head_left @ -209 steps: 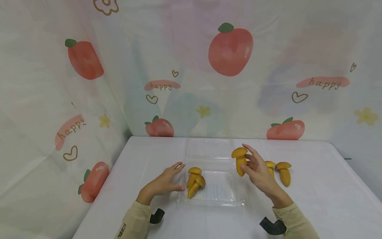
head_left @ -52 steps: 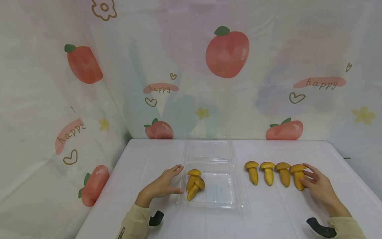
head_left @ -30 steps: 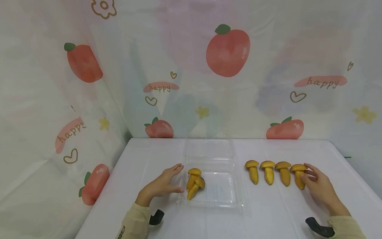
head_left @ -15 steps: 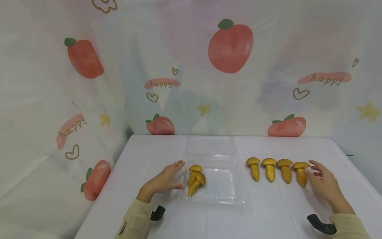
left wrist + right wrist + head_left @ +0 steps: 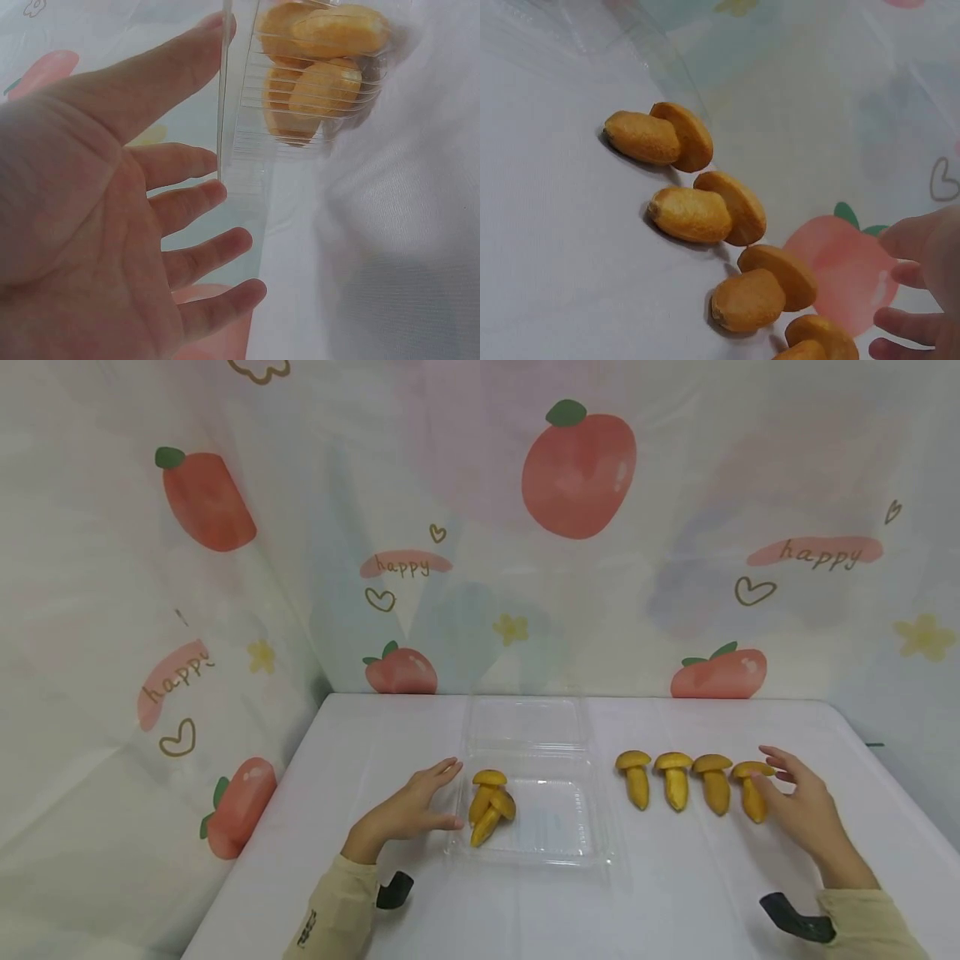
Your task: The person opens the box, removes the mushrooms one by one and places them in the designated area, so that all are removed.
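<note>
R hand (image 5: pixel 806 810): fingers spread, no pinch; nearest mushroom (image 5: pixel 752 798) just L of thumb, 3 more mushrooms (image 5: pixel 676 789) beyond. L hand (image 5: pixel 405 808): fingers spread, beside clear container (image 5: pixel 551 814); rim contact unclear. Mushrooms prob. light, firm; grip stem below cap. Container prob. flexible, slippery; hold @ rim.

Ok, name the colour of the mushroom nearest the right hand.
The mushroom is mustard yellow, seen best in the head view.
</note>
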Action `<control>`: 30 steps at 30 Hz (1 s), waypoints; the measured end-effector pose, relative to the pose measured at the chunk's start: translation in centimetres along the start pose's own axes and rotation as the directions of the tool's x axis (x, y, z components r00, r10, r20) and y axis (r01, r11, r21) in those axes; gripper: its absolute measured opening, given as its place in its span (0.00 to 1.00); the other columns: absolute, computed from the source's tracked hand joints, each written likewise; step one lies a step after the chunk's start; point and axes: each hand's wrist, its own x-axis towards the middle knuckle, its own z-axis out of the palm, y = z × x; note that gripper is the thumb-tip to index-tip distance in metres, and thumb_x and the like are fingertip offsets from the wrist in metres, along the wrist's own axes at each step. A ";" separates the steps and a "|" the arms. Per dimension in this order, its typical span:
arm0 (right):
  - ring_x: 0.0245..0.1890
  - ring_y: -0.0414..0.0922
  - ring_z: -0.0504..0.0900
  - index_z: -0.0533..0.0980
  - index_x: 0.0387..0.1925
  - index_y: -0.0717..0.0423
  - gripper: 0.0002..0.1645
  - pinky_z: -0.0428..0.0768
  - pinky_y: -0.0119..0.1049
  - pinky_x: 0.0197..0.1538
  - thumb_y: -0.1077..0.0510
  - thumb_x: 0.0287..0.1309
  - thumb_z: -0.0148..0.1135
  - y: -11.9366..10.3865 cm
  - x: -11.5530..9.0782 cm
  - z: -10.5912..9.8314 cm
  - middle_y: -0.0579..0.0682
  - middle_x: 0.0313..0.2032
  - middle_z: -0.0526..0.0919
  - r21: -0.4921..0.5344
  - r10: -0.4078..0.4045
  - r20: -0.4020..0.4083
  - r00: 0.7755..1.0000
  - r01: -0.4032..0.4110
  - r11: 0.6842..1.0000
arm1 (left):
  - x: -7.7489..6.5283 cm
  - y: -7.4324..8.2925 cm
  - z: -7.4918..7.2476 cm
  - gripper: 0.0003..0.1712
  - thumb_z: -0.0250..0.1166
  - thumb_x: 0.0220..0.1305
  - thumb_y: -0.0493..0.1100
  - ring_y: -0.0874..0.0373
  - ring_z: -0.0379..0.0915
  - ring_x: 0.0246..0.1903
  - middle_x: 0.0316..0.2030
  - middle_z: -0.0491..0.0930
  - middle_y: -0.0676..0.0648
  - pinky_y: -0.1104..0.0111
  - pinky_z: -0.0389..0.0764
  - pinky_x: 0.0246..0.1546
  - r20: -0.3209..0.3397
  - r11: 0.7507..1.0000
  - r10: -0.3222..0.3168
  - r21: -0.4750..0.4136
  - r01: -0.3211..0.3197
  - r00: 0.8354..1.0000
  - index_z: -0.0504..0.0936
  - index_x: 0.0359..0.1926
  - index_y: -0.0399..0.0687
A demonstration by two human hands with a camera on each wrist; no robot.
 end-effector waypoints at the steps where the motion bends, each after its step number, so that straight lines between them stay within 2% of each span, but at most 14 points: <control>1: 0.60 0.75 0.63 0.56 0.73 0.70 0.34 0.75 0.66 0.52 0.53 0.76 0.47 -0.4 -0.1 0.1 0.81 0.64 0.64 0.007 -0.006 0.004 1.000 0.006 1.000 | 0.0 0.0 0.0 0.52 0.73 0.62 0.49 0.34 0.47 0.77 0.80 0.50 0.37 0.39 0.56 0.74 0.000 1.000 -0.001 0.001 0.001 1.000 0.55 0.78 0.39; 3: 0.59 0.73 0.65 0.58 0.73 0.70 0.34 0.79 0.45 0.50 0.52 0.76 0.48 -1.0 -0.2 0.3 0.79 0.63 0.66 0.021 -0.036 0.002 0.999 0.036 0.999 | 0.0 0.0 0.0 0.52 0.73 0.62 0.49 0.34 0.47 0.77 0.80 0.50 0.37 0.39 0.56 0.74 0.000 1.000 -0.003 0.001 0.003 1.000 0.55 0.78 0.39; 5: 0.59 0.72 0.65 0.59 0.73 0.69 0.34 0.74 0.25 0.45 0.52 0.76 0.49 -1.7 -0.3 0.5 0.78 0.63 0.67 0.038 -0.060 0.008 0.998 0.060 0.998 | 0.0 0.0 0.0 0.52 0.73 0.62 0.50 0.34 0.47 0.77 0.80 0.50 0.38 0.39 0.56 0.74 -0.002 1.000 -0.003 0.003 0.003 1.000 0.55 0.78 0.39; 9: 0.57 0.70 0.68 0.61 0.72 0.67 0.33 0.68 0.11 0.42 0.52 0.76 0.52 -3.2 -0.8 1.1 0.75 0.63 0.69 0.046 -0.122 0.014 0.992 0.121 0.992 | 0.0 0.1 0.0 0.52 0.73 0.62 0.50 0.35 0.47 0.77 0.80 0.50 0.39 0.39 0.56 0.74 0.000 1.000 -0.010 0.000 0.010 1.000 0.55 0.79 0.39; 10: 0.56 0.67 0.70 0.62 0.72 0.66 0.32 0.68 0.11 0.43 0.52 0.76 0.52 -3.6 -0.9 1.3 0.75 0.62 0.70 0.049 -0.138 0.017 0.990 0.137 0.989 | 0.0 0.1 0.0 0.52 0.73 0.62 0.50 0.35 0.47 0.77 0.80 0.50 0.39 0.39 0.56 0.74 -0.001 1.000 -0.012 -0.001 0.012 1.000 0.55 0.79 0.39; 12: 0.54 0.51 0.75 0.64 0.71 0.66 0.31 0.69 0.11 0.44 0.54 0.75 0.54 -4.3 -1.1 1.7 0.73 0.61 0.72 0.056 -0.179 0.013 0.984 0.178 0.982 | -0.1 0.2 0.0 0.52 0.73 0.62 0.49 0.35 0.47 0.77 0.80 0.50 0.39 0.39 0.56 0.74 0.000 1.000 -0.014 -0.006 0.014 1.000 0.55 0.79 0.39; 13: 0.52 0.41 0.75 0.65 0.70 0.66 0.30 0.63 0.07 0.40 0.55 0.74 0.55 -4.6 -1.2 1.9 0.72 0.61 0.73 0.061 -0.203 0.009 0.979 0.202 0.978 | -0.1 0.2 0.0 0.52 0.73 0.62 0.49 0.35 0.47 0.77 0.80 0.50 0.39 0.39 0.56 0.74 -0.001 1.000 -0.016 -0.007 0.016 1.000 0.55 0.79 0.40; 15: 0.48 0.24 0.69 0.66 0.70 0.65 0.30 0.64 0.10 0.42 0.55 0.74 0.56 -5.1 -1.3 2.1 0.70 0.61 0.75 0.069 -0.233 0.015 0.972 0.232 0.970 | -0.1 0.3 0.0 0.52 0.73 0.62 0.49 0.35 0.47 0.77 0.80 0.50 0.39 0.39 0.56 0.74 -0.002 1.000 -0.017 -0.010 0.017 1.000 0.55 0.79 0.40; 17: 0.46 0.14 0.62 0.67 0.69 0.64 0.29 0.66 0.13 0.43 0.56 0.73 0.58 -5.5 -1.3 2.3 0.63 0.60 0.77 0.082 -0.256 0.017 0.967 0.253 0.964 | -0.1 0.3 0.0 0.52 0.73 0.62 0.50 0.35 0.47 0.77 0.80 0.50 0.39 0.39 0.56 0.74 -0.001 1.000 -0.017 -0.010 0.017 1.000 0.55 0.79 0.40; 20: 0.47 0.13 0.63 0.68 0.69 0.62 0.29 0.67 0.15 0.44 0.57 0.71 0.60 -6.1 -1.6 2.7 0.44 0.57 0.78 0.095 -0.284 0.019 0.959 0.281 0.955 | 0.0 0.3 0.0 0.52 0.73 0.62 0.50 0.35 0.47 0.77 0.80 0.50 0.39 0.39 0.57 0.74 0.000 1.000 -0.023 -0.008 0.023 1.000 0.55 0.79 0.40; 22: 0.47 0.14 0.65 0.69 0.68 0.61 0.28 0.68 0.13 0.45 0.59 0.70 0.61 -6.5 -1.8 3.0 0.41 0.57 0.76 0.107 -0.306 0.018 0.952 0.303 0.947 | 0.0 0.3 0.1 0.52 0.73 0.62 0.51 0.36 0.47 0.77 0.80 0.50 0.39 0.39 0.57 0.74 -0.001 1.000 -0.024 -0.008 0.024 1.000 0.55 0.79 0.40; 24: 0.48 0.13 0.64 0.70 0.68 0.61 0.28 0.69 0.12 0.45 0.59 0.70 0.62 -6.9 -2.0 3.4 0.46 0.58 0.78 0.116 -0.327 0.027 0.945 0.322 0.940 | 0.0 0.2 0.1 0.52 0.73 0.62 0.51 0.36 0.47 0.77 0.80 0.50 0.39 0.39 0.57 0.74 0.001 1.000 -0.024 -0.010 0.024 1.000 0.55 0.79 0.40; 27: 0.48 0.12 0.62 0.69 0.68 0.62 0.29 0.71 0.13 0.45 0.59 0.69 0.62 -7.7 -2.4 3.9 0.63 0.60 0.78 0.123 -0.350 0.046 0.935 0.343 0.931 | 0.1 0.1 0.2 0.52 0.73 0.62 0.51 0.36 0.47 0.77 0.80 0.50 0.39 0.39 0.57 0.74 0.001 1.000 -0.019 -0.015 0.019 1.000 0.55 0.79 0.40; 30: 0.48 0.13 0.63 0.70 0.67 0.62 0.28 0.74 0.17 0.45 0.60 0.69 0.62 -8.6 -2.8 4.3 0.65 0.58 0.79 0.124 -0.368 0.062 0.928 0.359 0.925 | 0.1 0.0 0.2 0.52 0.73 0.62 0.51 0.35 0.47 0.77 0.80 0.50 0.39 0.39 0.57 0.74 0.000 1.000 -0.017 -0.017 0.017 1.000 0.55 0.79 0.40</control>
